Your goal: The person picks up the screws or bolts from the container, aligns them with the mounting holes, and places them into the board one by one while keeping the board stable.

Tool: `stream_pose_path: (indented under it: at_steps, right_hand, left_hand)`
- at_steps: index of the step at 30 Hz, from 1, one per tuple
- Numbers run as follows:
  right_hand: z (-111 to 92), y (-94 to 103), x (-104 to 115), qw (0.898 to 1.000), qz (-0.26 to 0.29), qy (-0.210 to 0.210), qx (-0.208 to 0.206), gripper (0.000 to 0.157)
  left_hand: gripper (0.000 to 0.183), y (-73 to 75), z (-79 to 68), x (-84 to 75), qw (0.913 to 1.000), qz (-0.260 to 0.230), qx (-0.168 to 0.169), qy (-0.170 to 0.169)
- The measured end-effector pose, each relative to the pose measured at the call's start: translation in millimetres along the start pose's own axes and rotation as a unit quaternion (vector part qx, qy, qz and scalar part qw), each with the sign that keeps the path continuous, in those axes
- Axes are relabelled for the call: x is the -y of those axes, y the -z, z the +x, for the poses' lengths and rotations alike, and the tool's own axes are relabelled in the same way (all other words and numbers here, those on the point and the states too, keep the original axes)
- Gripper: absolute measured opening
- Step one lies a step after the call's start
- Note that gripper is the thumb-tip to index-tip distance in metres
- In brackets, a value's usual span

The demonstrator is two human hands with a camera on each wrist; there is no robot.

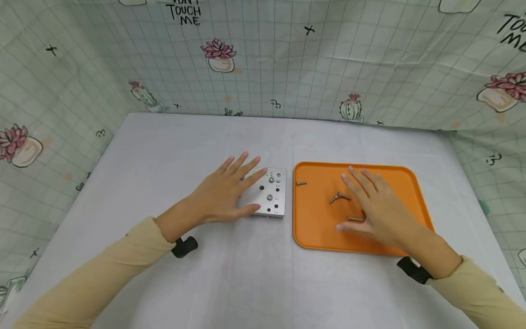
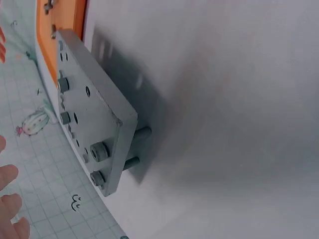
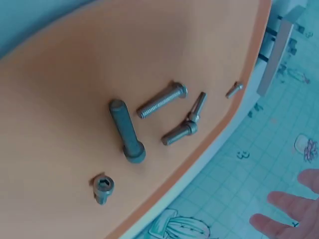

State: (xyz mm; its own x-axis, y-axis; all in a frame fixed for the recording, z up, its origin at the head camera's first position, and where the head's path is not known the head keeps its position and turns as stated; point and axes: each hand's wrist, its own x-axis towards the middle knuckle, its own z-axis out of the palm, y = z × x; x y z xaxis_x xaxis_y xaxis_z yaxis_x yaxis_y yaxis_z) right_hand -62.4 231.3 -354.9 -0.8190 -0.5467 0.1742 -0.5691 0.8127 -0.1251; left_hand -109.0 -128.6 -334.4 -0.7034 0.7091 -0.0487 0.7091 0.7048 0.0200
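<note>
My left hand (image 1: 223, 194) is spread with straight fingers over the left side of a silver metal plate (image 1: 280, 192), partly hiding it. In the left wrist view, several socket head bolts (image 2: 99, 152) sit in the plate's holes, and two shanks (image 2: 142, 133) stick out beneath, holding it above the table. My right hand (image 1: 380, 208) hovers with fingers spread over an orange tray (image 1: 316, 233), holding nothing. Several loose bolts of differing size lie in the tray, among them a large dark bolt (image 3: 127, 132), a thinner silver bolt (image 3: 162, 100) and a short one (image 3: 103, 186).
The table (image 1: 230, 283) has a white cloth. A patterned curtain (image 1: 279, 68) stands behind it and along both sides. The plate is just left of the tray, with a narrow gap between. One small bolt (image 1: 302, 183) lies by the tray's left rim.
</note>
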Motion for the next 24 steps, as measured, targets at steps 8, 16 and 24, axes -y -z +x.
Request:
stream_pose_path:
  at_steps: [8, 16, 24]
  right_hand:
    - [-1.1, 14.8, -10.5, 0.998, 0.035, -0.053, 0.023, 0.092]
    - [-5.8, 19.1, -26.4, 0.988, 0.075, -0.117, 0.063, 0.061]
    - [-3.7, 16.6, -39.1, 0.974, 0.101, -0.172, 0.107, 0.048]
  left_hand:
    - [0.072, 3.0, -6.1, 10.1, 0.9981, -0.048, 0.012, 0.038]
    - [0.067, -6.3, -14.2, 25.5, 0.9874, -0.122, 0.012, 0.100]
    - [0.064, -15.0, -23.6, 34.6, 0.9715, -0.198, 0.003, 0.131]
